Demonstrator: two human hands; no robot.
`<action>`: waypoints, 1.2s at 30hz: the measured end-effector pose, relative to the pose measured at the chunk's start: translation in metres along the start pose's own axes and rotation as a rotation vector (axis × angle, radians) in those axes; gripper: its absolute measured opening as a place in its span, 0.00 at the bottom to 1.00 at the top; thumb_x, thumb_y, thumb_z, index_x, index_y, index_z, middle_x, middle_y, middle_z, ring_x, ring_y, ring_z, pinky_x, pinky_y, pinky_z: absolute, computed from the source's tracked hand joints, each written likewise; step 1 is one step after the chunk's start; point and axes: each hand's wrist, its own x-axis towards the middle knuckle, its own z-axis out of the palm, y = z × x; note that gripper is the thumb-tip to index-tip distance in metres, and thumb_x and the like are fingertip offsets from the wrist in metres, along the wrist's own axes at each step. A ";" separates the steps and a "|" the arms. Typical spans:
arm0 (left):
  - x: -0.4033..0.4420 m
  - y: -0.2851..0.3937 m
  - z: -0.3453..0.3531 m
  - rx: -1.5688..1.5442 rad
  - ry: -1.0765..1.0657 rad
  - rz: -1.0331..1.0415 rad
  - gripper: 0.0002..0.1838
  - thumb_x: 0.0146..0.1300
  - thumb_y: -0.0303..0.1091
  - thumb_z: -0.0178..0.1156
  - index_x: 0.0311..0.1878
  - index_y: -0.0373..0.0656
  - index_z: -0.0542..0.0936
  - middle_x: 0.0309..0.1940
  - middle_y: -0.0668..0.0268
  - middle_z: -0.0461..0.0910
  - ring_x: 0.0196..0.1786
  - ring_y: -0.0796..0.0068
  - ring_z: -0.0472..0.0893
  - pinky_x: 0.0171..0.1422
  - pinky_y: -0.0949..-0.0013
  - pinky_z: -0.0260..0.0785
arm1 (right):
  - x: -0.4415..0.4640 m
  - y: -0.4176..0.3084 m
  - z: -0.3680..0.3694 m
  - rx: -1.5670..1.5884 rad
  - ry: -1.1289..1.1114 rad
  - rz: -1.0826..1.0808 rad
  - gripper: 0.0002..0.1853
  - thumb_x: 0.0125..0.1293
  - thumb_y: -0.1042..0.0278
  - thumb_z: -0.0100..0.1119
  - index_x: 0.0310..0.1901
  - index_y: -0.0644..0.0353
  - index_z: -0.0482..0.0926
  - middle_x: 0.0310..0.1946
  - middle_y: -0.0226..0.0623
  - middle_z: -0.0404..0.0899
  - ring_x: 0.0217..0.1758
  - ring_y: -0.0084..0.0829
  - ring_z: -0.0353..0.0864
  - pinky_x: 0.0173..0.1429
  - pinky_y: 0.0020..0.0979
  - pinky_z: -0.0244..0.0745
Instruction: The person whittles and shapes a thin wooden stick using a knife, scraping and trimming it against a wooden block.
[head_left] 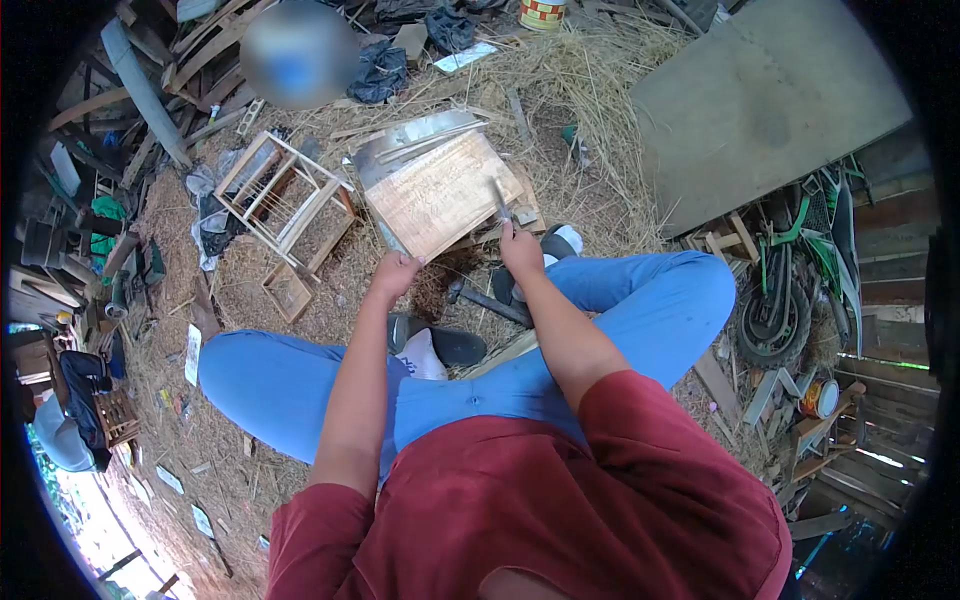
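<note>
A pale wooden board (445, 195) lies in front of me, tilted across other pieces, with its grain showing. My left hand (397, 276) is closed at the board's near left corner, thumb and fingers pinched there. My right hand (521, 250) is wrapped round the lower end of a narrow metal-bladed tool (501, 197). That tool points away from me over the board's right edge; its exact kind is unclear. A hammer (488, 302) lies on the ground between my feet, below my right hand.
A small wooden frame with thin bars (285, 195) stands left of the board. Straw covers the ground. A large flat panel (765, 110) leans at right, above a green motorbike (790, 270). Scrap wood (205, 55) and a black plastic bag (378, 72) lie at the back.
</note>
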 end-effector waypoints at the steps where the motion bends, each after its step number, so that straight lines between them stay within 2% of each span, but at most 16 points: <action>1: -0.002 0.002 -0.002 0.008 -0.009 -0.001 0.19 0.63 0.46 0.70 0.31 0.41 0.76 0.21 0.68 0.75 0.20 0.77 0.70 0.22 0.66 0.62 | -0.005 -0.003 -0.003 -0.008 -0.005 -0.004 0.38 0.74 0.35 0.38 0.43 0.66 0.87 0.46 0.61 0.84 0.52 0.58 0.83 0.60 0.52 0.76; 3: -0.007 0.007 -0.005 0.004 -0.012 -0.008 0.19 0.63 0.46 0.70 0.31 0.40 0.77 0.21 0.67 0.76 0.21 0.76 0.70 0.24 0.66 0.63 | -0.016 -0.008 -0.007 -0.197 -0.028 -0.153 0.38 0.74 0.36 0.37 0.45 0.66 0.86 0.45 0.60 0.84 0.51 0.58 0.83 0.59 0.53 0.76; 7: -0.011 0.015 -0.008 -0.070 -0.058 -0.086 0.19 0.63 0.46 0.69 0.32 0.39 0.77 0.22 0.67 0.76 0.23 0.73 0.73 0.29 0.63 0.68 | -0.042 -0.035 0.009 -0.278 -0.041 -0.176 0.37 0.74 0.35 0.38 0.45 0.64 0.86 0.44 0.58 0.85 0.50 0.57 0.84 0.58 0.52 0.77; 9: -0.011 0.012 -0.007 -0.107 -0.075 -0.098 0.19 0.64 0.46 0.69 0.32 0.39 0.76 0.23 0.67 0.77 0.24 0.72 0.74 0.31 0.62 0.69 | -0.061 -0.042 0.021 -0.288 -0.156 -0.326 0.36 0.73 0.33 0.41 0.40 0.63 0.86 0.39 0.58 0.85 0.46 0.55 0.85 0.53 0.52 0.78; 12: -0.012 0.009 0.004 -0.046 0.012 -0.073 0.17 0.64 0.44 0.69 0.33 0.40 0.76 0.24 0.66 0.78 0.27 0.70 0.75 0.33 0.62 0.69 | -0.067 -0.041 0.034 -0.318 -0.124 -0.435 0.35 0.72 0.33 0.42 0.37 0.61 0.85 0.36 0.56 0.85 0.44 0.55 0.86 0.51 0.52 0.79; 14: -0.016 0.007 0.010 0.059 0.138 0.047 0.17 0.65 0.43 0.68 0.33 0.40 0.75 0.25 0.63 0.78 0.29 0.69 0.76 0.36 0.62 0.70 | -0.067 -0.041 0.033 -0.311 -0.113 -0.415 0.34 0.73 0.34 0.43 0.37 0.61 0.85 0.36 0.56 0.85 0.43 0.55 0.86 0.50 0.52 0.79; 17: -0.017 0.000 0.016 0.110 0.218 0.124 0.17 0.65 0.43 0.67 0.33 0.39 0.75 0.25 0.61 0.79 0.29 0.69 0.76 0.37 0.63 0.71 | -0.067 -0.053 0.028 -0.305 -0.107 -0.399 0.33 0.73 0.35 0.44 0.37 0.61 0.85 0.35 0.56 0.85 0.42 0.55 0.86 0.50 0.52 0.79; 20: -0.013 -0.007 0.021 0.030 0.229 0.150 0.18 0.65 0.43 0.68 0.33 0.39 0.74 0.25 0.61 0.78 0.29 0.69 0.76 0.37 0.63 0.71 | -0.071 -0.052 0.033 -0.340 -0.110 -0.452 0.33 0.73 0.35 0.44 0.37 0.61 0.85 0.35 0.56 0.85 0.41 0.55 0.86 0.49 0.52 0.79; 23: 0.008 -0.036 0.029 -0.079 0.212 0.152 0.18 0.65 0.43 0.68 0.33 0.39 0.74 0.24 0.62 0.78 0.29 0.70 0.76 0.37 0.63 0.71 | -0.073 -0.055 0.038 -0.335 -0.111 -0.495 0.33 0.73 0.35 0.44 0.36 0.61 0.84 0.34 0.56 0.85 0.41 0.56 0.86 0.48 0.54 0.79; 27: -0.003 -0.025 0.025 -0.150 0.205 0.120 0.17 0.65 0.43 0.68 0.34 0.40 0.75 0.24 0.65 0.76 0.29 0.72 0.75 0.36 0.63 0.70 | -0.066 -0.050 0.041 -0.204 -0.079 -0.345 0.33 0.73 0.36 0.43 0.37 0.62 0.85 0.36 0.56 0.85 0.42 0.57 0.85 0.49 0.54 0.78; 29: -0.010 -0.010 0.022 -0.245 0.117 0.019 0.16 0.66 0.42 0.67 0.36 0.41 0.74 0.25 0.68 0.75 0.29 0.75 0.73 0.35 0.66 0.69 | -0.062 -0.046 0.041 -0.267 -0.104 -0.405 0.33 0.73 0.35 0.42 0.38 0.60 0.86 0.35 0.55 0.85 0.43 0.55 0.86 0.50 0.52 0.80; 31: -0.011 -0.006 0.021 -0.232 0.110 0.017 0.15 0.66 0.41 0.67 0.36 0.41 0.74 0.26 0.69 0.75 0.29 0.76 0.72 0.35 0.66 0.68 | -0.063 -0.046 0.029 -0.360 -0.102 -0.482 0.34 0.73 0.35 0.41 0.39 0.61 0.86 0.36 0.55 0.85 0.43 0.56 0.86 0.51 0.52 0.80; 33: -0.013 -0.003 0.019 -0.217 0.114 0.010 0.14 0.67 0.40 0.67 0.36 0.41 0.74 0.26 0.69 0.75 0.29 0.77 0.71 0.35 0.67 0.67 | -0.058 -0.048 0.025 -0.264 -0.062 -0.279 0.34 0.73 0.36 0.41 0.39 0.61 0.86 0.37 0.56 0.85 0.45 0.56 0.86 0.52 0.51 0.80; 35: -0.017 0.001 0.019 -0.237 0.112 -0.007 0.14 0.67 0.40 0.67 0.36 0.41 0.74 0.26 0.69 0.75 0.30 0.77 0.71 0.35 0.68 0.68 | -0.058 -0.045 0.029 -0.240 -0.045 -0.276 0.36 0.73 0.33 0.41 0.40 0.62 0.85 0.38 0.58 0.85 0.45 0.58 0.85 0.53 0.53 0.78; 36: -0.017 0.001 0.018 -0.234 0.111 -0.009 0.14 0.67 0.40 0.67 0.36 0.41 0.74 0.26 0.69 0.75 0.30 0.77 0.71 0.35 0.68 0.68 | -0.059 -0.045 0.027 -0.293 -0.103 -0.363 0.36 0.73 0.33 0.40 0.40 0.62 0.85 0.38 0.58 0.85 0.46 0.58 0.85 0.53 0.53 0.78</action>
